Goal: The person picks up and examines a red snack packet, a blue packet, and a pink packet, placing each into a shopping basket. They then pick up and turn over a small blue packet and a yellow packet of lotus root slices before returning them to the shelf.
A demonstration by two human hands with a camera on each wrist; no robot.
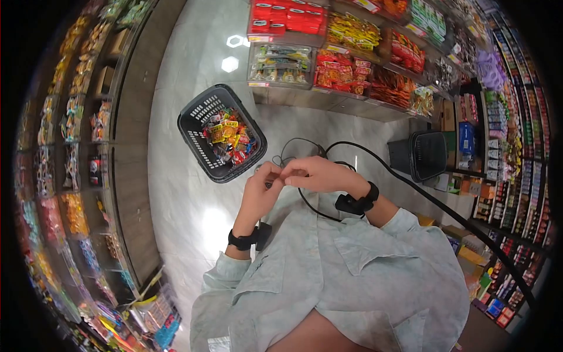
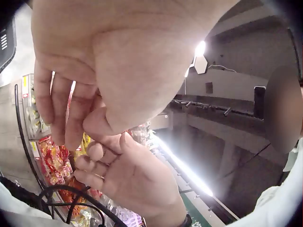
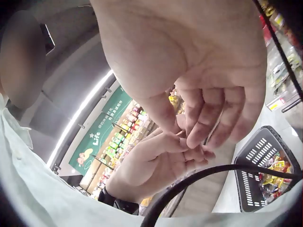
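In the head view my left hand (image 1: 258, 190) and right hand (image 1: 322, 175) meet in front of the shirt, their fingertips touching. The wrist views bring them closer: the left hand (image 2: 137, 71) bends its thumb toward its fingers, and the right hand (image 2: 142, 182) has loosely bent fingers right at the left fingertips. No object shows between them. Ahead and to the left on the floor stands a dark shopping basket (image 1: 194, 120) with small wrapped snacks (image 1: 229, 134) inside. It also appears at the lower right of the right wrist view.
Shelves of packaged snacks (image 1: 352, 32) stand ahead, with another tall rack (image 1: 73, 117) along the left. A black basket (image 1: 428, 155) sits on the floor to the right. A thick black cable (image 1: 495, 246) runs past the right arm, looping near the hands.
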